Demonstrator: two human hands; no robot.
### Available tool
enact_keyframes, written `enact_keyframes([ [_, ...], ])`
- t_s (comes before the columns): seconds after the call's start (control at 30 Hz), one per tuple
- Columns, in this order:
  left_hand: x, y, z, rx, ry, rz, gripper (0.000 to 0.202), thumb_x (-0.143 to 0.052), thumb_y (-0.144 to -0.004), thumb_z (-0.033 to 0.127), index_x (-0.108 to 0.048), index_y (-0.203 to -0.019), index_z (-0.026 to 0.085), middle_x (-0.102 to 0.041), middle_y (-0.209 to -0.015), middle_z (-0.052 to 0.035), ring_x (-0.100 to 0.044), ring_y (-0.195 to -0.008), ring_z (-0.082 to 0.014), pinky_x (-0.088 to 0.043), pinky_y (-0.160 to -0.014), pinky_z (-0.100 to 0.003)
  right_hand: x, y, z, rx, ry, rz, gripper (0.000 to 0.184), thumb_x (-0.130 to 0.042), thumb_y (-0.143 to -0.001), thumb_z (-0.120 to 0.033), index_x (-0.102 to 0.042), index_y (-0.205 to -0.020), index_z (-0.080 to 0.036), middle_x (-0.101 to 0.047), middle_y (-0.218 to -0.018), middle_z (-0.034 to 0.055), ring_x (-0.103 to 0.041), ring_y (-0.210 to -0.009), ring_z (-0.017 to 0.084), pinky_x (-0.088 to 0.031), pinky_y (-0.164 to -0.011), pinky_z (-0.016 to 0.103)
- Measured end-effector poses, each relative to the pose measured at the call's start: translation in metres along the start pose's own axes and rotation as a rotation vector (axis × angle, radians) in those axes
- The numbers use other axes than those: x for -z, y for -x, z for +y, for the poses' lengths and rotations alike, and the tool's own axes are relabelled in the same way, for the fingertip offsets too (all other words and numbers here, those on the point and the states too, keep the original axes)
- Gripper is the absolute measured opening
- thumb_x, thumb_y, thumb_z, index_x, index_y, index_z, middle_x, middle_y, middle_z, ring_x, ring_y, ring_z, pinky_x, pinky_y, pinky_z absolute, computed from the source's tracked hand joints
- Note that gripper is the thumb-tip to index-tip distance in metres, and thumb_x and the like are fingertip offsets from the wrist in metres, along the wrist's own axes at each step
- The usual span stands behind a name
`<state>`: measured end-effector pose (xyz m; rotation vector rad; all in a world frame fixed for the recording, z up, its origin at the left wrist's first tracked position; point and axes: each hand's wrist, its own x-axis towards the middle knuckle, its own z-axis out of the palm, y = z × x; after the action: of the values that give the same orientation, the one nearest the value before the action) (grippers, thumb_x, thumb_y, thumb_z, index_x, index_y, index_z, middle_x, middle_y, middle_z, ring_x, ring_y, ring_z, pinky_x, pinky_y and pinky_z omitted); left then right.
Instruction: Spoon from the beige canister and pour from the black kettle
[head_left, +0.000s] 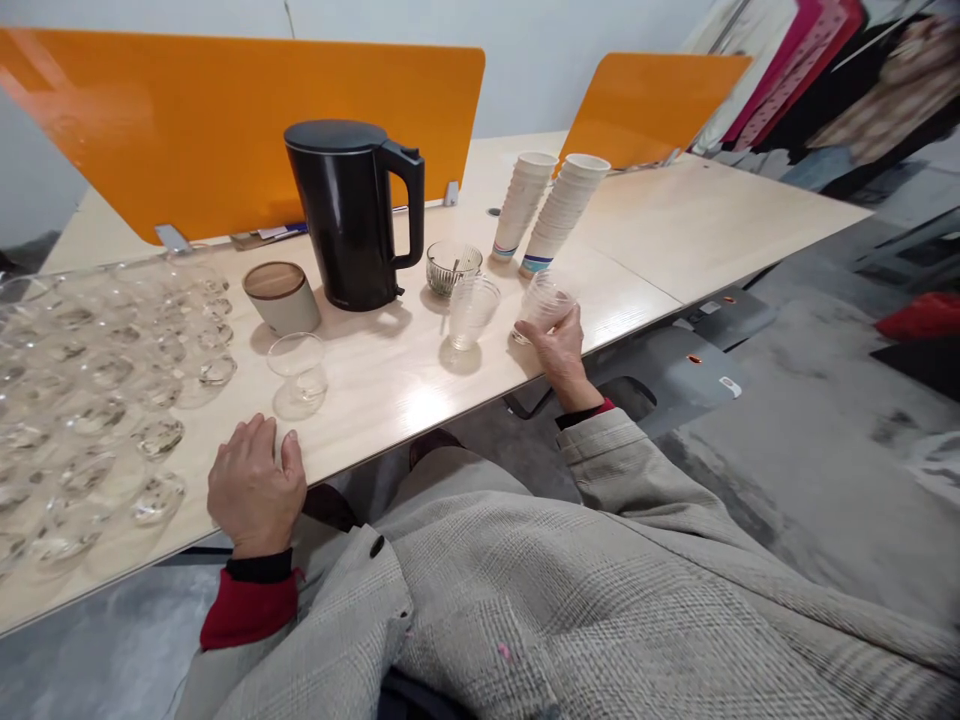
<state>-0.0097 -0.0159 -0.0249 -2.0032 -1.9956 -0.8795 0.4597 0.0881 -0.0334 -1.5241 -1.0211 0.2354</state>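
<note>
My right hand (559,350) is wrapped round a clear plastic cup (546,300) near the table's front edge, at the right. Just left of it stands a stack of clear plastic cups (472,312). My left hand (253,488) rests on the table edge with its fingers curled down, holding nothing I can see. A small clear glass cup (298,368) stands just beyond that hand. A black electric kettle (352,215) stands further back in the middle, with a ribbed glass bowl (453,267) holding a spoon to its right.
Several upturned clear glass cups (97,390) cover the table's left side. A beige canister with a wooden lid (281,296) stands left of the kettle. Two leaning stacks of paper cups (551,215) stand at the back right. Orange dividers (225,120) run along the far edge.
</note>
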Motion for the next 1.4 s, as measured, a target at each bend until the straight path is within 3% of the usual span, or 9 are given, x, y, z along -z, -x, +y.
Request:
enact_keyframes([
  [0.17,0.000,0.001,0.002,0.015,0.019,0.002,0.043,-0.049,-0.104,0.040,-0.073,-0.124,0.011,-0.073,-0.138,-0.0239,-0.065,-0.137,-0.0410,-0.048,-0.117,-0.059,-0.002,0.006,-0.004,-0.026,-0.006,-0.051,0.104,-0.092,-0.055,-0.058,-0.050,-0.141,-0.017,-0.066,-0.135,0.0173,-0.061,-0.129,0.036,-0.047,-0.114,0.059],
  [0.33,0.000,0.004,0.004,0.037,0.034,-0.005,0.041,-0.048,-0.103,0.038,-0.073,-0.125,0.013,-0.073,-0.140,-0.0224,-0.064,-0.139,-0.0389,-0.045,-0.120,-0.059,0.014,0.032,-0.008,0.005,-0.010,0.048,0.118,-0.089,-0.061,-0.053,-0.033,-0.161,-0.023,-0.044,-0.163,0.0222,-0.047,-0.150,0.039,-0.038,-0.120,0.066],
  [0.43,-0.001,0.005,0.004,0.042,0.027,-0.017,0.042,-0.049,-0.102,0.038,-0.072,-0.127,0.012,-0.072,-0.142,-0.0231,-0.063,-0.139,-0.0396,-0.045,-0.119,-0.059,0.021,0.061,-0.029,0.212,0.006,0.162,0.093,-0.081,-0.076,-0.050,-0.043,-0.157,-0.024,-0.051,-0.158,0.0198,-0.055,-0.142,0.036,-0.039,-0.120,0.066],
  [0.53,-0.001,0.006,0.004,0.042,0.010,-0.025,0.043,-0.049,-0.102,0.038,-0.073,-0.127,0.012,-0.071,-0.143,-0.0228,-0.064,-0.139,-0.0395,-0.045,-0.119,-0.058,0.008,0.088,-0.068,0.430,-0.082,0.059,0.060,-0.071,-0.093,-0.046,-0.055,-0.147,-0.028,-0.064,-0.142,0.0133,-0.068,-0.124,0.029,-0.052,-0.110,0.058],
  [0.8,-0.002,0.009,0.005,0.033,-0.005,0.012,0.041,-0.049,-0.102,0.037,-0.074,-0.125,0.013,-0.074,-0.140,-0.0190,-0.067,-0.136,-0.0366,-0.047,-0.117,-0.053,-0.085,0.093,-0.153,0.545,-0.230,-0.423,0.046,-0.062,-0.100,-0.056,-0.064,-0.138,-0.031,-0.074,-0.127,0.0100,-0.073,-0.112,0.027,-0.062,-0.099,0.051],
  [1.0,-0.004,0.010,0.006,0.045,0.011,0.028,0.040,-0.050,-0.102,0.037,-0.073,-0.127,0.016,-0.075,-0.140,-0.0171,-0.066,-0.137,-0.0360,-0.046,-0.118,-0.053,-0.164,0.068,-0.180,0.528,-0.170,-0.642,0.068,-0.058,-0.097,-0.071,-0.058,-0.148,-0.027,-0.069,-0.141,0.0135,-0.069,-0.121,0.029,-0.060,-0.105,0.051],
  [1.13,-0.003,0.010,0.007,0.056,0.020,0.000,0.042,-0.050,-0.103,0.038,-0.073,-0.128,0.015,-0.073,-0.142,-0.0181,-0.065,-0.138,-0.0371,-0.044,-0.120,-0.055,-0.226,0.059,-0.207,0.581,-0.008,-0.741,0.078,-0.062,-0.094,-0.075,-0.054,-0.154,-0.024,-0.057,-0.157,0.0166,-0.052,-0.146,0.037,-0.043,-0.122,0.061],
  [1.23,-0.002,0.010,0.008,0.069,0.034,-0.020,0.043,-0.050,-0.103,0.038,-0.072,-0.130,0.014,-0.072,-0.144,-0.0192,-0.064,-0.140,-0.0373,-0.043,-0.121,-0.056,-0.268,0.054,-0.218,0.595,0.133,-0.821,0.088,-0.078,-0.085,-0.068,-0.052,-0.155,-0.021,-0.051,-0.162,0.0187,-0.041,-0.154,0.042,-0.034,-0.126,0.066],
  [1.4,-0.002,0.011,0.010,0.061,0.027,-0.001,0.041,-0.052,-0.103,0.037,-0.072,-0.132,0.015,-0.073,-0.143,-0.0172,-0.065,-0.139,-0.0362,-0.044,-0.121,-0.054,-0.307,0.051,-0.212,0.581,0.229,-0.941,0.095,-0.090,-0.073,-0.052,-0.052,-0.154,-0.021,-0.056,-0.154,0.0183,-0.054,-0.142,0.040,-0.040,-0.124,0.061],
])
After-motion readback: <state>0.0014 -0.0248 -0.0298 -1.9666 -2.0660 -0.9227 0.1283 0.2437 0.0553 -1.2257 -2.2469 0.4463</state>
